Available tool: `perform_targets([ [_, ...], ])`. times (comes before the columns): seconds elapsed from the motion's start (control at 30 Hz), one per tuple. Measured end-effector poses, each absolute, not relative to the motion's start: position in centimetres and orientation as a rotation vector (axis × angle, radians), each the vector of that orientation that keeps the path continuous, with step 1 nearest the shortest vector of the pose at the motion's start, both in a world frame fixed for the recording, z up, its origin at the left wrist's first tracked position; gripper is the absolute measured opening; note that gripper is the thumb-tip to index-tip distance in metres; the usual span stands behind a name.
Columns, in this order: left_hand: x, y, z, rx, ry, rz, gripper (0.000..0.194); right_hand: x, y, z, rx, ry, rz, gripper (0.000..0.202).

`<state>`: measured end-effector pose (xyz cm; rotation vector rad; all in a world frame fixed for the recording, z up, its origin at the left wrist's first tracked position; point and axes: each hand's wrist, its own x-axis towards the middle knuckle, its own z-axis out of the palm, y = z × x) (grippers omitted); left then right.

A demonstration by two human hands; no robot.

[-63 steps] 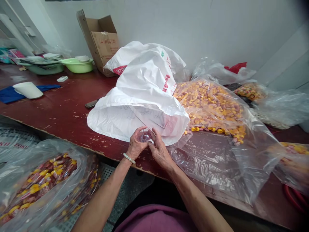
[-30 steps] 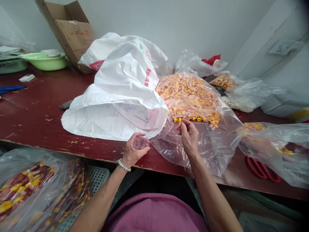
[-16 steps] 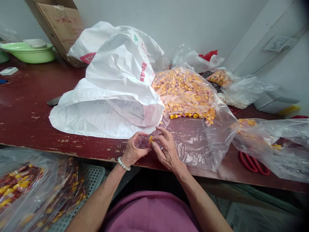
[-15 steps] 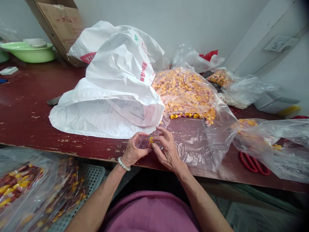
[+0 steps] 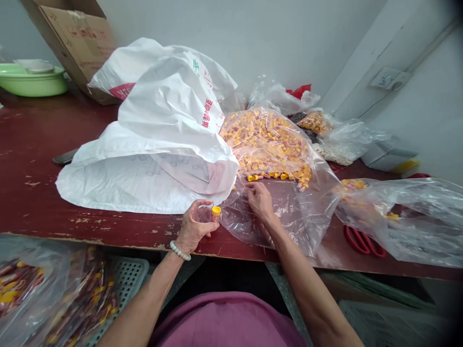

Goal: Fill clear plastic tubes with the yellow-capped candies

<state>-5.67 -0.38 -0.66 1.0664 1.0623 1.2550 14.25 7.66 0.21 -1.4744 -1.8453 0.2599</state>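
Observation:
My left hand (image 5: pixel 195 225), a pale bead bracelet at its wrist, is closed around a clear plastic cup (image 5: pixel 206 212). A small tube with a yellow rim (image 5: pixel 216 212) stands upright at the cup's right side, by my thumb; whether it is inside or beside the cup I cannot tell. Over the flat part of a clear plastic bag (image 5: pixel 285 217), my right hand (image 5: pixel 260 201) has its fingers curled together, close to the near edge of a pile of small yellow-rimmed pieces (image 5: pixel 271 140). Its fingertips are partly hidden, so anything in them does not show.
A large white woven sack (image 5: pixel 155 120) lies with its mouth towards me on the dark red table (image 5: pixel 29 193). Red-handled scissors (image 5: pixel 363 241) lie at the right, partly under another clear bag (image 5: pixel 415 217). Below left, bagged yellow-topped items (image 5: pixel 87 294) rest by a perforated crate (image 5: pixel 132 274).
My right hand has left the cup and moved up and right to the pile's edge. My left hand keeps the cup, and the yellow-rimmed tube now shows upright. The view has shifted slightly right.

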Motion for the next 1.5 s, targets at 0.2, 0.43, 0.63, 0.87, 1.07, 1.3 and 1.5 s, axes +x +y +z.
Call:
perform_targets([
  [0.2, -5.4, -0.6, -0.2, 1.158, 1.134, 1.227, 0.052, 11.7, 11.8, -1.4, -1.35, -2.135, 0.3, 0.014],
  [0.43, -5.1, -0.6, 0.2, 1.252, 1.207, 1.232, 0.049, 15.3, 7.7, 0.0, -1.499, -1.855, 0.295, 0.024],
  [0.63, -5.1, -0.6, 0.1, 1.412, 1.256, 1.236, 0.048, 12.5, 0.5, 4.2, -1.004, -1.896, 0.623, 0.02],
  [0.87, -5.1, -0.5, -0.3, 1.426, 1.198, 1.286, 0.046, 10.0, 0.2, 5.1, -0.852, -2.092, 0.535, 0.033],
  [1.07, -5.1, -0.5, -0.3, 1.409, 1.177, 1.25, 0.047, 10.2, -0.3, 4.0, -0.957, -2.15, 0.375, 0.032],
  [1.3, -5.1, -0.5, -0.3, 1.407, 1.209, 1.256, 0.047, 10.5, 0.1, 3.9, -1.006, -2.265, 0.299, 0.035],
  [1.5, -4.8, -0.5, -0.1, 1.353, 1.24, 1.246, 0.044, 16.5, 9.1, 1.4, -1.548, -1.87, 0.091, 0.032],
])
